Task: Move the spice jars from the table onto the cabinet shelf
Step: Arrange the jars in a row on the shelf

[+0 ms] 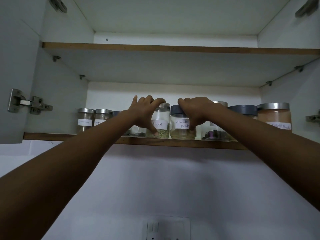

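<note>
Both arms reach up to the lower cabinet shelf [69,136]. My left hand [144,111] grips the fennel jar [161,125], a glass jar with a silver lid, fingers over its top and thumb low on its front. My right hand [197,111] grips the coriander powder jar [180,129], which has a dark lid, fingers on the lid and thumb near its base. Both jars stand upright at the shelf's front edge, side by side. Two silver-lidded jars [85,120] stand at the left of the shelf.
A wide jar of brown powder [274,116] and a dark-lidded jar [242,110] stand at the right. More jars sit partly hidden behind my hands. The upper shelf [173,49] shows nothing on it. Door hinges [26,103] flank the cabinet; a wall socket [166,229] is below.
</note>
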{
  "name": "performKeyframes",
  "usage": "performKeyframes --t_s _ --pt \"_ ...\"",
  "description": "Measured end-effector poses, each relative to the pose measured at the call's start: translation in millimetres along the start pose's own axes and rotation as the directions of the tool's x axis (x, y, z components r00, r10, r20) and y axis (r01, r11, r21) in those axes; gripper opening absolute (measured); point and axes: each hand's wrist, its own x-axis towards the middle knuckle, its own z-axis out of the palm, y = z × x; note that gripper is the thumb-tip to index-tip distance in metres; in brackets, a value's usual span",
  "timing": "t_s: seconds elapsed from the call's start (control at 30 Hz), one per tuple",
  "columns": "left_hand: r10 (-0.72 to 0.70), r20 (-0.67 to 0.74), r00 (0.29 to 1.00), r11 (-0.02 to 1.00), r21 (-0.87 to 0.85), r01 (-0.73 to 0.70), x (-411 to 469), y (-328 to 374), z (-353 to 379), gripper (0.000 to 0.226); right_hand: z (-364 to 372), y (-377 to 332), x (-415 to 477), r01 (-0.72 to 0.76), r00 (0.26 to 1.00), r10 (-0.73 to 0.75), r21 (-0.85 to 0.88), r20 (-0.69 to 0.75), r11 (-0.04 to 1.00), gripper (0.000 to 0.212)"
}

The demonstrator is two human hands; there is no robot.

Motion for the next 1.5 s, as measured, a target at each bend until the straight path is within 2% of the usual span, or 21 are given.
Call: performKeyframes --t_s 0.23,0.37,0.43,0.53,0.63,0.8,1.07,1.33,1.4,1.5 --pt "0.006 0.030 1.000 1.000 0.024 -0.007 23.2 -8.1 24.9 0.115 4.1 -13.1 29.0 -0.040 0.994 0.047 -0.072 0.098 0.997 0.070" --pt "-0.016 0.101 0.995 0.989 -0.145 0.031 36.6 -21.5 35.9 0.110 10.6 -17.6 46.2 -0.076 0.987 0.085 -0.069 0.137 0.995 0.059" --pt "-0.048 0.153 0.987 0.977 -0.198 0.078 45.7 -25.5 39.6 0.092 19.8 -19.0 56.5 -0.086 0.987 0.094 -0.061 0.128 0.994 0.053" --pt "-0.103 0.171 0.980 0.959 -0.244 0.144 60.5 -25.1 45.2 0.054 34.6 -21.8 73.6 -0.090 0.989 0.096 -0.060 0.111 0.994 0.050" --pt "-0.124 0.218 0.968 0.948 -0.263 0.180 67.3 -27.0 52.1 0.044 46.5 -23.5 87.8 -0.096 0.988 0.100 -0.040 0.116 0.995 0.049" --pt "-0.120 0.239 0.964 0.984 -0.102 0.148 72.6 -31.0 58.9 0.045 65.5 -22.8 107.5 -0.128 0.985 0.130 -0.024 0.115 0.991 0.049" --pt "-0.164 0.259 0.952 0.979 -0.077 0.190 81.5 -25.0 74.3 0.050 86.6 -17.9 126.1 -0.157 0.983 0.155 0.012 0.102 0.987 0.047" --pt "-0.167 0.232 0.958 0.986 0.043 0.162 90.8 -25.4 90.0 0.050 96.7 -14.6 132.6 -0.177 0.983 0.170 0.102 0.074 0.979 0.046" --pt "-0.174 0.224 0.959 0.985 0.050 0.167 89.6 -25.0 95.5 0.054 99.5 -15.5 133.3 -0.204 0.979 0.199 0.138 0.053 0.969 0.044" --pt "-0.171 0.167 0.971 0.985 0.066 0.162 89.0 -27.1 103.7 0.071 103.5 -20.0 131.8 -0.244 0.969 0.246 0.134 0.000 0.960 0.043"
